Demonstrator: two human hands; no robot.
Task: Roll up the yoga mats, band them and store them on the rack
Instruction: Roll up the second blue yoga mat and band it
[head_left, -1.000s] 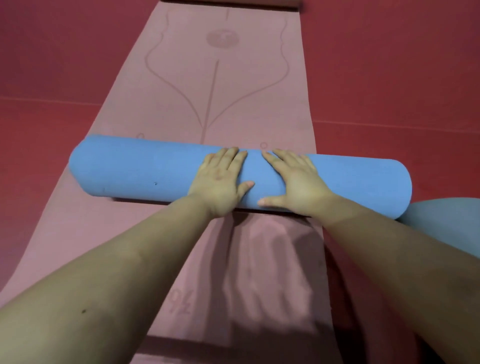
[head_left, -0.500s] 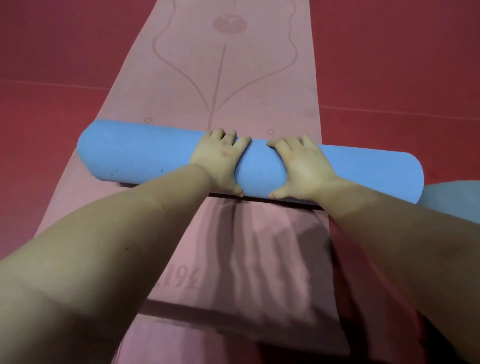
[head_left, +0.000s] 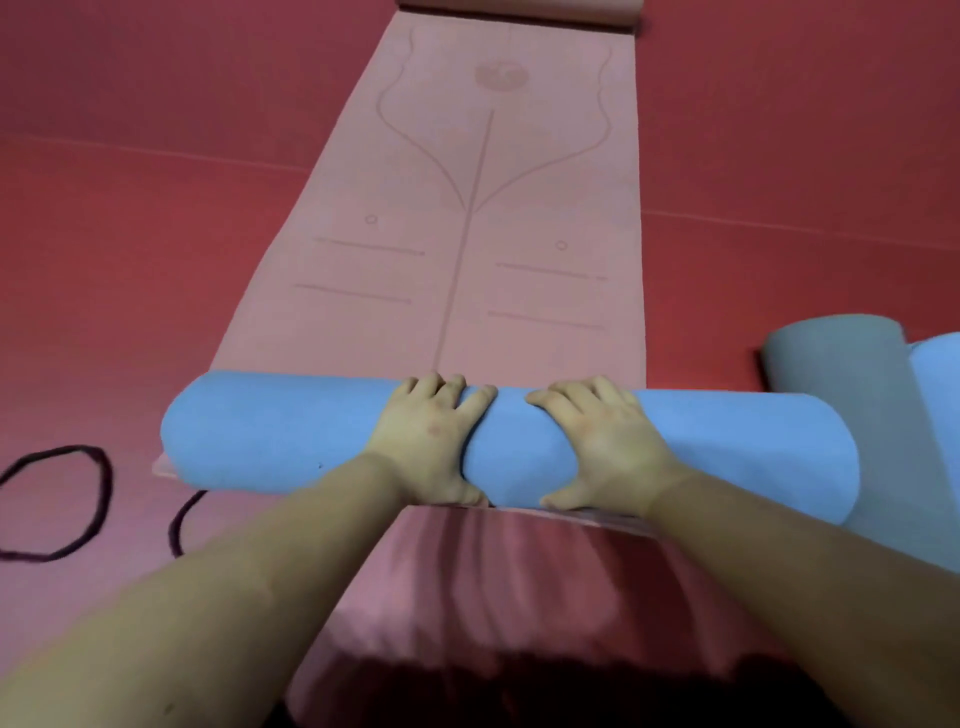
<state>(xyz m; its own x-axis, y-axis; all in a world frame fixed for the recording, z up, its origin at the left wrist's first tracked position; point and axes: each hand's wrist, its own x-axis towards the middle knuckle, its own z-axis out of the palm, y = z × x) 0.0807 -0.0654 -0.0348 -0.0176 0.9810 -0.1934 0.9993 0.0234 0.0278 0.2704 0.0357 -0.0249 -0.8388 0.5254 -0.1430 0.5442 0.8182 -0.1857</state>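
A pink yoga mat (head_left: 545, 171) with printed guide lines lies flat on the red floor, stretching away from me. Its near part is wound into a thick roll with the blue underside outward (head_left: 270, 441), lying crosswise. My left hand (head_left: 431, 439) and my right hand (head_left: 605, 441) sit side by side on the roll's middle. Their fingers curl over the top and the thumbs press on its near side. A black elastic band (head_left: 101, 499) lies on the floor to the left of the roll, apart from it.
A second black loop (head_left: 179, 525) shows partly beside my left forearm. At the right lie a grey rolled mat (head_left: 841, 364) and a blue one (head_left: 935, 405), close to the roll's right end. The pink mat's far end (head_left: 519, 10) curls up.
My hands went from lying flat on the roll to wrapping around it. The view pulled back, with the roll lower in frame, more flat mat showing, and the black bands now visible.
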